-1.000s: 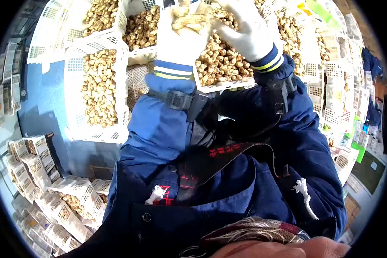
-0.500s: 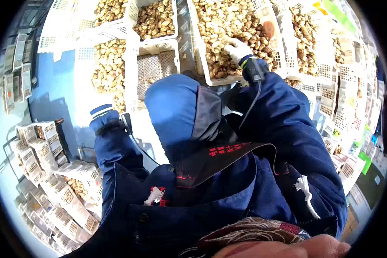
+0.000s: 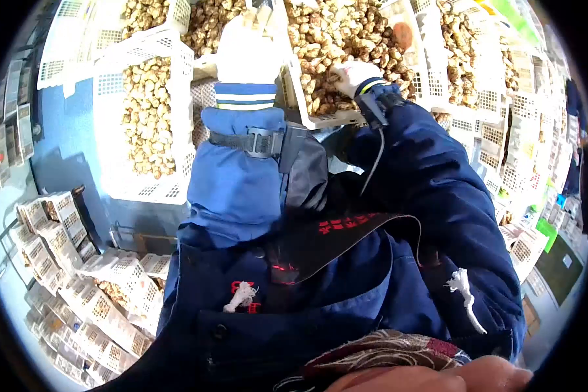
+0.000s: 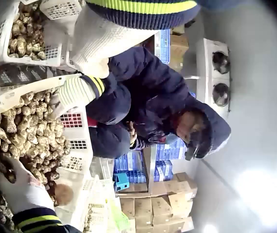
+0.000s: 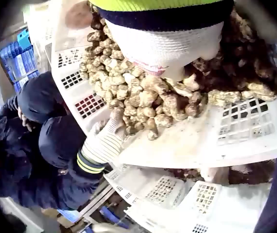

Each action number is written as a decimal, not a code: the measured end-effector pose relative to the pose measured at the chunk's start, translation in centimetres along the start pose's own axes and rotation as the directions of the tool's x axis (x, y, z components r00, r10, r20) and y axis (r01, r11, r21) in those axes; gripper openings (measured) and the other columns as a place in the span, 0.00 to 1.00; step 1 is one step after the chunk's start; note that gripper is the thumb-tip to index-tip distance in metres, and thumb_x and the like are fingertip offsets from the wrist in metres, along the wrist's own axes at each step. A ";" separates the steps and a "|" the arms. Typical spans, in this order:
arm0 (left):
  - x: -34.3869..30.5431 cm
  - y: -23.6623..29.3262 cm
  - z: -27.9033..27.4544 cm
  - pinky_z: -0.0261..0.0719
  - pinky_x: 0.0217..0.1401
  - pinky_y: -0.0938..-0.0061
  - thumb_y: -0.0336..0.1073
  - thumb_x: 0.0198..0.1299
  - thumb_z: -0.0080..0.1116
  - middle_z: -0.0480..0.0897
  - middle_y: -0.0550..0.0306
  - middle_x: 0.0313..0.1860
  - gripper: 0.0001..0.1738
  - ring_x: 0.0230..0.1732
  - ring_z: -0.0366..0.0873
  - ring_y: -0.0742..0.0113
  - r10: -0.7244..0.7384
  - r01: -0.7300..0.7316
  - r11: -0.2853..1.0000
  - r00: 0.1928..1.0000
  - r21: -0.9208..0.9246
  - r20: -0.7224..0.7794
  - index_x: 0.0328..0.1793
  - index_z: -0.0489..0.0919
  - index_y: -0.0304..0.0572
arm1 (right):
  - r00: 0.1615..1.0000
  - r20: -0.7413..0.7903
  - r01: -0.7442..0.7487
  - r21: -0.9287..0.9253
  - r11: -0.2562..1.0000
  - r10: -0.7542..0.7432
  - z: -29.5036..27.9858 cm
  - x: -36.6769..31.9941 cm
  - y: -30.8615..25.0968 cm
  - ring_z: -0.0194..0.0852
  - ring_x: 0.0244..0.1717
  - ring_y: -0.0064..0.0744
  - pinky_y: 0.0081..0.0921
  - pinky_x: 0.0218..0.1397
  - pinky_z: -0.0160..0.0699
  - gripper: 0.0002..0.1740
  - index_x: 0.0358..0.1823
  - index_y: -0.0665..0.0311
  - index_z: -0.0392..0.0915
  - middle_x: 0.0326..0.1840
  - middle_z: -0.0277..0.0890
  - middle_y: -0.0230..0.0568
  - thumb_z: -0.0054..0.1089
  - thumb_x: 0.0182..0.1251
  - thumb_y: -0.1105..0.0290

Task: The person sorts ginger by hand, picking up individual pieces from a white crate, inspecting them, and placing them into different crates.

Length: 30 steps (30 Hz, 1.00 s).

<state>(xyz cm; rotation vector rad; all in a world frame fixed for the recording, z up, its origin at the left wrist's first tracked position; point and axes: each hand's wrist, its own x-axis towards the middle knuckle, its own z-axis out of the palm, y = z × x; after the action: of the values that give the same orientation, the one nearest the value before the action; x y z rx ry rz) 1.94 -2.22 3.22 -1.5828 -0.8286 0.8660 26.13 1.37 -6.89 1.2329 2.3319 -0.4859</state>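
Knobbly brown-and-cream mushroom-like pieces [image 3: 336, 39] fill a perforated white plastic crate [image 3: 333, 120]; the white-gloved right hand [image 3: 355, 75] is in among them, grip hidden. The white-gloved left hand [image 3: 247, 55] stretches alongside, hold unclear. Opposite, a stripe-gloved hand [image 5: 102, 141] touches the heap.

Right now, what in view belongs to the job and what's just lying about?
In the job, it seems:
right hand, at the pile
left hand
lumpy brown produce
white crate holding it
second person's hand, also at the pile

Probably just about:
cardboard boxes
blue crates
twin-fan unit
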 end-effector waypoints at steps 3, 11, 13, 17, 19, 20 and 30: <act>0.9 1.2 0.9 0.72 0.70 0.58 0.38 0.74 0.45 0.78 0.46 0.56 0.16 0.63 0.74 0.50 0.211 -0.619 -0.234 0.721 0.750 0.661 0.61 0.73 0.37 | 0.970 -0.241 -0.038 0.012 0.999 0.040 0.7 -0.1 2.0 0.83 0.51 0.45 0.39 0.52 0.84 0.26 0.66 0.44 0.75 0.53 0.83 0.44 0.58 0.64 0.58; 1.7 3.2 0.9 0.62 0.79 0.57 0.37 0.75 0.37 0.71 0.38 0.70 0.25 0.72 0.68 0.48 -0.183 -0.553 -0.202 0.832 0.808 0.523 0.72 0.63 0.29 | 0.996 0.083 0.014 0.122 0.992 -0.024 0.8 2.4 -5.2 0.82 0.55 0.52 0.43 0.57 0.80 0.30 0.59 0.56 0.75 0.53 0.83 0.51 0.56 0.66 0.42; 1.6 2.9 0.8 0.63 0.79 0.58 0.36 0.75 0.38 0.72 0.39 0.69 0.23 0.71 0.68 0.49 -0.163 -0.565 -0.389 0.819 0.728 0.550 0.71 0.64 0.30 | 0.996 0.086 -0.033 0.211 0.977 0.015 -0.4 1.7 -3.8 0.81 0.58 0.51 0.41 0.59 0.79 0.36 0.63 0.60 0.73 0.54 0.83 0.55 0.58 0.65 0.39; 2.3 3.3 1.0 0.67 0.77 0.59 0.35 0.75 0.41 0.75 0.42 0.64 0.21 0.69 0.71 0.52 -0.123 -0.556 -0.391 0.821 0.733 0.558 0.68 0.66 0.31 | 0.989 -0.132 0.118 0.975 0.188 0.066 0.7 -0.4 3.6 0.81 0.57 0.34 0.31 0.56 0.79 0.28 0.67 0.56 0.71 0.59 0.81 0.38 0.62 0.70 0.54; 2.3 2.6 0.4 0.68 0.76 0.59 0.35 0.75 0.42 0.77 0.43 0.61 0.20 0.68 0.72 0.52 -0.099 -0.535 -0.414 0.831 0.736 0.548 0.67 0.67 0.31 | 0.996 -0.071 0.085 0.950 -0.300 0.056 -2.0 -2.5 3.2 0.81 0.52 0.25 0.26 0.47 0.79 0.26 0.70 0.56 0.65 0.55 0.78 0.30 0.57 0.74 0.60; 2.3 1.7 0.2 0.69 0.75 0.60 0.35 0.75 0.43 0.78 0.44 0.60 0.20 0.67 0.72 0.53 -0.090 -0.525 -0.431 0.834 0.734 0.544 0.67 0.67 0.31 | 0.983 -0.118 0.153 0.950 -0.272 0.141 -4.5 -3.5 0.7 0.81 0.46 0.22 0.23 0.41 0.77 0.22 0.66 0.57 0.70 0.50 0.80 0.30 0.57 0.74 0.60; 2.8 1.7 0.4 0.67 0.76 0.57 0.39 0.76 0.39 0.71 0.42 0.68 0.23 0.70 0.69 0.48 -0.052 -0.489 -0.388 0.858 0.781 0.512 0.72 0.64 0.35 | 0.993 -0.072 -0.096 0.007 0.995 0.097 0.5 4.5 -3.3 0.82 0.57 0.46 0.42 0.59 0.79 0.27 0.53 0.57 0.79 0.55 0.83 0.46 0.55 0.68 0.43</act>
<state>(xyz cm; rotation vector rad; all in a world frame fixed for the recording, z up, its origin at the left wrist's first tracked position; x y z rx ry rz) 3.10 0.11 1.23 0.1737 0.3516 1.5639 21.26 2.45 -9.42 1.3790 2.3182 -0.4202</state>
